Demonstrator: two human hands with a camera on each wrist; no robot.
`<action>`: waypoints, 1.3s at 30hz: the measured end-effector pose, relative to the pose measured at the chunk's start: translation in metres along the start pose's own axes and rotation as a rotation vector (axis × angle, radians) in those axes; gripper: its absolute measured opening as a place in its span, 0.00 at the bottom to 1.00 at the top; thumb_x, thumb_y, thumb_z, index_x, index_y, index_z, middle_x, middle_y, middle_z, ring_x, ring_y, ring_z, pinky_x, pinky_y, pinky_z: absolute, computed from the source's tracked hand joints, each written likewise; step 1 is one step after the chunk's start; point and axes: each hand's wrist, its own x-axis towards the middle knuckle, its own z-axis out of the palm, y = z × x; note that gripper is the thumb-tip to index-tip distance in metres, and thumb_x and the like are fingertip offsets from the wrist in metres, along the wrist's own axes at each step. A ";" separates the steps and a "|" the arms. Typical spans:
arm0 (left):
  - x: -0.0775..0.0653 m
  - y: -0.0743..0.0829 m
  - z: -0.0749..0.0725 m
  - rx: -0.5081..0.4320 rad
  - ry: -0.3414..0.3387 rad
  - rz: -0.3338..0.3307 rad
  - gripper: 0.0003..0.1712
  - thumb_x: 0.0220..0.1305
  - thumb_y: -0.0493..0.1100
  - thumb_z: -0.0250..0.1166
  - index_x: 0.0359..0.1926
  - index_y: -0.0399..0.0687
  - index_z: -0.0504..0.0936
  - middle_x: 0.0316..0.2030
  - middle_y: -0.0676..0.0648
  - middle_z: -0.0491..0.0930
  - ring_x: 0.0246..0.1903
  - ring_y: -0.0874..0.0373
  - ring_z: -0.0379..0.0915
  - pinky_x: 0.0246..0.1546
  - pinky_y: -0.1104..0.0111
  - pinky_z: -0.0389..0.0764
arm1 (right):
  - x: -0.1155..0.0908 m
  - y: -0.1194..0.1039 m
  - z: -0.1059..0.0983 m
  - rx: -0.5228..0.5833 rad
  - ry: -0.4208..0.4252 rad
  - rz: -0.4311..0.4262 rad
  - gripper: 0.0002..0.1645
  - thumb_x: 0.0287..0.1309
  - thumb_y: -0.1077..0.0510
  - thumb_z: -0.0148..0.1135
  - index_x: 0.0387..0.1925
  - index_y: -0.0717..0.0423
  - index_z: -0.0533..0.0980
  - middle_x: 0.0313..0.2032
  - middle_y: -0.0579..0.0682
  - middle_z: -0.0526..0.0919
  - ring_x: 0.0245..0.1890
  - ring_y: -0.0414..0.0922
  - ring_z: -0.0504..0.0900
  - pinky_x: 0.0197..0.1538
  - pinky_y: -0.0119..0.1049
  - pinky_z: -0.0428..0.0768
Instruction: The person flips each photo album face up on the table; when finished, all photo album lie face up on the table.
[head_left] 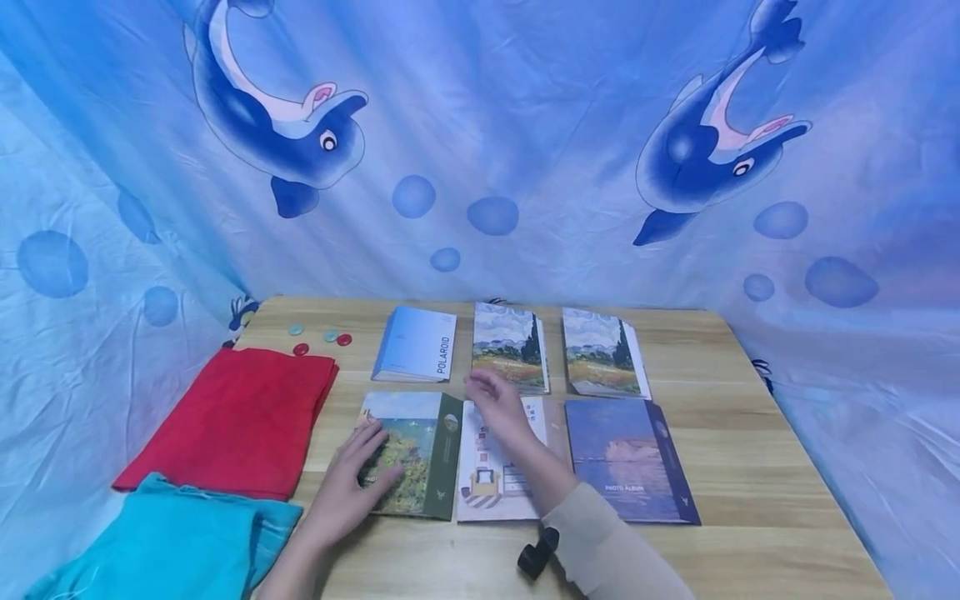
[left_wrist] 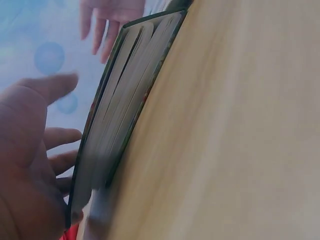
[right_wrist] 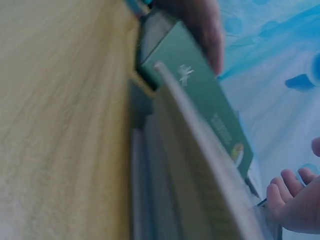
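My left hand [head_left: 352, 483] rests on the left part of a photo album with a green spine [head_left: 412, 454], its fingers spread over the painted cover. In the left wrist view that album's page edges [left_wrist: 125, 90] show beside the hand. The right hand [head_left: 497, 404] hovers with bent fingers above the top of a white illustrated album [head_left: 480, 492], gripping nothing. Its forearm covers part of that cover. To the right lies a purple photo album [head_left: 611, 467] with a cliff picture. The right wrist view shows the green spine [right_wrist: 195, 90] up close.
Behind stand a blue Polaroid album [head_left: 420, 342] and two landscape-cover albums [head_left: 502, 333]. Red cloth [head_left: 232, 425] and teal cloth [head_left: 165, 542] lie at the left. Several small red and pale green discs [head_left: 301, 349] lie at the back left. Blue dolphin curtains surround the wooden table [head_left: 735, 467].
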 end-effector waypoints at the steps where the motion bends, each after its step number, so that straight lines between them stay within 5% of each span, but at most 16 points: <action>1: -0.002 -0.001 -0.001 0.003 -0.007 -0.007 0.46 0.62 0.62 0.70 0.73 0.41 0.68 0.76 0.39 0.58 0.77 0.38 0.42 0.70 0.33 0.50 | 0.001 0.001 0.002 -0.026 -0.014 0.003 0.27 0.71 0.56 0.59 0.66 0.64 0.71 0.61 0.60 0.79 0.63 0.56 0.76 0.68 0.49 0.73; 10: -0.007 -0.007 -0.004 0.038 -0.095 -0.012 0.70 0.36 0.70 0.82 0.78 0.52 0.61 0.80 0.46 0.46 0.78 0.40 0.33 0.68 0.32 0.53 | 0.007 0.010 0.009 -0.441 -0.240 -0.035 0.36 0.71 0.49 0.60 0.74 0.58 0.64 0.69 0.57 0.71 0.69 0.56 0.70 0.70 0.50 0.68; 16: -0.008 -0.012 -0.004 0.072 -0.099 0.016 0.69 0.36 0.64 0.85 0.78 0.48 0.61 0.80 0.46 0.46 0.78 0.41 0.34 0.69 0.37 0.58 | 0.010 0.009 0.012 -0.655 -0.344 -0.127 0.38 0.72 0.51 0.59 0.75 0.63 0.61 0.72 0.61 0.66 0.72 0.57 0.64 0.73 0.50 0.63; 22: -0.009 -0.010 -0.004 0.091 -0.101 0.007 0.69 0.37 0.65 0.83 0.78 0.47 0.60 0.80 0.46 0.45 0.79 0.42 0.33 0.70 0.40 0.59 | 0.017 0.010 0.015 -0.740 -0.347 -0.149 0.34 0.73 0.52 0.58 0.73 0.61 0.65 0.69 0.59 0.70 0.70 0.55 0.68 0.72 0.48 0.67; 30: -0.012 -0.009 -0.002 -0.028 -0.137 -0.038 0.68 0.41 0.62 0.83 0.79 0.52 0.57 0.81 0.47 0.41 0.78 0.39 0.33 0.69 0.35 0.55 | 0.023 0.013 0.011 -0.544 -0.207 -0.132 0.25 0.67 0.53 0.66 0.63 0.53 0.78 0.62 0.54 0.78 0.63 0.54 0.76 0.66 0.49 0.74; 39: -0.010 -0.003 -0.001 -0.194 -0.188 -0.026 0.63 0.51 0.54 0.80 0.81 0.58 0.51 0.81 0.53 0.40 0.79 0.46 0.33 0.71 0.36 0.49 | 0.023 0.004 0.005 -0.231 -0.080 -0.018 0.23 0.69 0.53 0.63 0.62 0.56 0.78 0.60 0.53 0.81 0.60 0.53 0.79 0.62 0.47 0.79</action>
